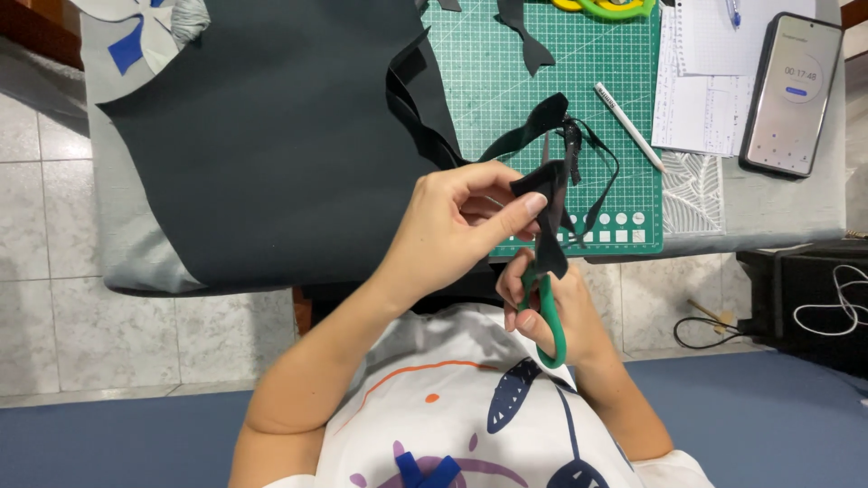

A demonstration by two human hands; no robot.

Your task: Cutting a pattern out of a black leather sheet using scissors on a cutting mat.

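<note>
Right hand (551,312) clamped round green-handled scissors (548,312), left hand (457,226) pinching black fabric piece (545,194), big black sheet (271,136) beside green cutting mat (561,90)

Green cutting mat (506,81) on grey table (787,203). White pen (629,126) lying on mat's right part. Smartphone (791,93) at right, screen lit, beside paper sheets (701,99). Large black fabric sheet (271,136) covering left. White cable (836,307) on black box, lower right.

Pen (630,126) on cutting mat (506,81), phone (792,94) to its right.
</note>
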